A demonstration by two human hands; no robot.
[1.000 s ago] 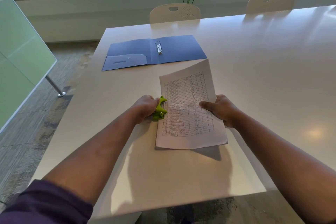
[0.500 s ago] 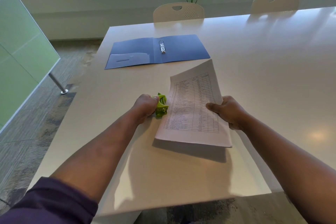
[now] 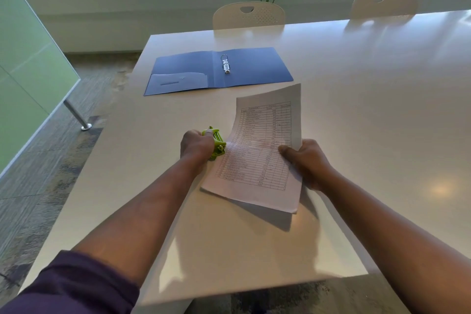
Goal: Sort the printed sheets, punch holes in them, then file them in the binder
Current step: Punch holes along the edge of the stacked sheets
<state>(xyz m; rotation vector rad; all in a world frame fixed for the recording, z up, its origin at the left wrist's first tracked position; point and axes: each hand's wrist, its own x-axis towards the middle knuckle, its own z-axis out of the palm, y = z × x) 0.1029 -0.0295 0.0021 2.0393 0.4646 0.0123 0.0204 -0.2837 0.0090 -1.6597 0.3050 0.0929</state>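
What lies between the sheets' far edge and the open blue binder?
Nothing: in the head view only bare white table separates the printed sheets from the binder.

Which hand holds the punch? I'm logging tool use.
The left hand grips the green punch; the right hand holds the printed sheets instead.

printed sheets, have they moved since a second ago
Yes. The printed sheets in the right hand have tilted up off the table; their left edge has lifted and curled beside the green hole punch, which stays put.
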